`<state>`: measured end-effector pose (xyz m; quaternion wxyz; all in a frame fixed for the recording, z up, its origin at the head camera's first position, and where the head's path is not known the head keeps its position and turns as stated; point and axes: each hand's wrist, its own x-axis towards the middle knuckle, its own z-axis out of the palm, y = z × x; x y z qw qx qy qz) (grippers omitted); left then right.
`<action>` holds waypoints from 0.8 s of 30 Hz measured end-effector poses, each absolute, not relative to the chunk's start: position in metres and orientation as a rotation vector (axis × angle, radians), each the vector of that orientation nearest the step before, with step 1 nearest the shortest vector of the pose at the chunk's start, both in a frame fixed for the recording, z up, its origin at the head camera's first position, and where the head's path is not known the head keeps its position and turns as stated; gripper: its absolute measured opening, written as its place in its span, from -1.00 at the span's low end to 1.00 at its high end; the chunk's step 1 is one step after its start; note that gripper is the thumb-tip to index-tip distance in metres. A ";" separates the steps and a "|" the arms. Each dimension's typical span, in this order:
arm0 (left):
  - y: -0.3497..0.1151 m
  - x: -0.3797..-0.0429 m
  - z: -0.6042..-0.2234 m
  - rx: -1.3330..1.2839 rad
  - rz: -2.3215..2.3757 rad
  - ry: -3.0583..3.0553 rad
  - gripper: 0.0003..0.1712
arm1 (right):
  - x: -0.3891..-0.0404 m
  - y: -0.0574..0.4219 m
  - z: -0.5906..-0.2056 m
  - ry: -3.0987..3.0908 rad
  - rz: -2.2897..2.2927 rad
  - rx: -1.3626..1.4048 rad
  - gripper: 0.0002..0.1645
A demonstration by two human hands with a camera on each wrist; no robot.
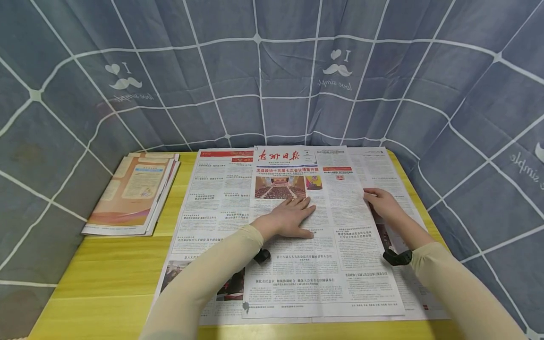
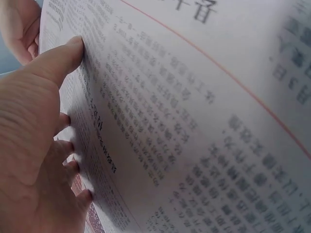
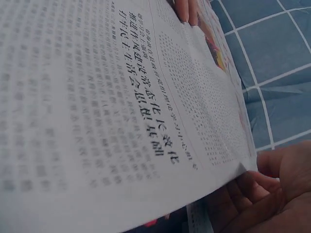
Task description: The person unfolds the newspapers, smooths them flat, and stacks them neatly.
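A folded newspaper (image 1: pixel 297 278) with a red masthead lies over wider opened newspaper sheets (image 1: pixel 208 198). My left hand (image 1: pixel 290 218) rests on its middle below the photo, fingers spread; in the left wrist view, the thumb (image 2: pixel 73 51) and fingertips touch the print. At the newspaper's right edge, my right hand (image 1: pixel 384 205) pinches the paper. The right wrist view has that hand (image 3: pixel 262 194) with its thumb at the edge and curled fingers beneath the lifted margin.
A stack of brown-covered booklets (image 1: pixel 127 193) lies on the left of the yellow wooden table (image 1: pixel 106 274). A grey curtain with a white grid (image 1: pixel 284 71) hangs around the table's back and sides. Dark bands (image 1: pixel 397 257) sit on both wrists.
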<state>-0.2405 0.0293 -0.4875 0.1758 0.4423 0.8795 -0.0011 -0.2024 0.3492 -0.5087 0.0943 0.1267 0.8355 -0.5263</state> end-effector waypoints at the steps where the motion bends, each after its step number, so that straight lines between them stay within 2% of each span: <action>1: 0.029 -0.240 -0.487 1.251 -0.006 2.491 0.06 | -0.199 0.351 -0.508 2.450 -1.601 0.358 -0.30; 12: 0.031 -0.239 -0.481 1.246 -0.005 2.475 0.03 | -0.174 0.361 -0.501 1.966 -2.050 0.249 -0.31; 24: 0.032 -0.239 -0.479 1.227 0.004 2.465 0.03 | -0.162 0.349 -0.492 1.917 -2.015 0.050 -0.23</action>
